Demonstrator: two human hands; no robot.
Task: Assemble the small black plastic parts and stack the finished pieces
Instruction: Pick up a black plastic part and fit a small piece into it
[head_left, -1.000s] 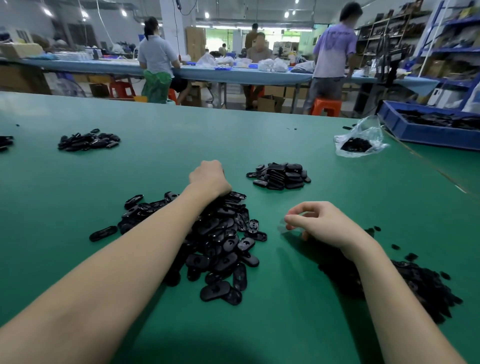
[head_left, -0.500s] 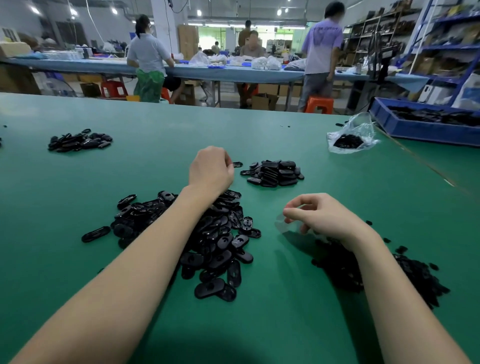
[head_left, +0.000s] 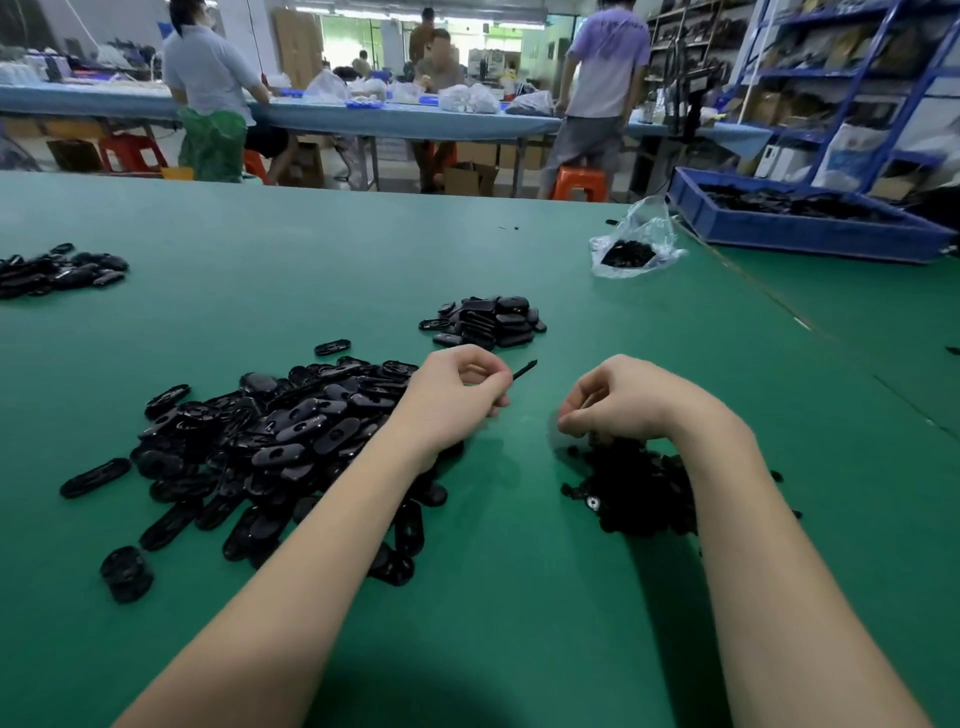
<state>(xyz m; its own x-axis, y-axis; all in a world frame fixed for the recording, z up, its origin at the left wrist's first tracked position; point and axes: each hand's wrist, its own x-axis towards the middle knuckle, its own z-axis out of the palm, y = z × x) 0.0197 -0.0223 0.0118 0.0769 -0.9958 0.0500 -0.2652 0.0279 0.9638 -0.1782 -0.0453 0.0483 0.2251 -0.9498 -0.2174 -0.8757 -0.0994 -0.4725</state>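
My left hand (head_left: 457, 387) pinches one oval black part (head_left: 523, 370) by its edge, above the table between the piles. My right hand (head_left: 621, 400) curls its fingers over the small pieces (head_left: 631, 486); I cannot tell what it holds. The part looks light, stiff and smooth, so I judge an edge grip is best. The finished stack (head_left: 488, 321) waits just behind
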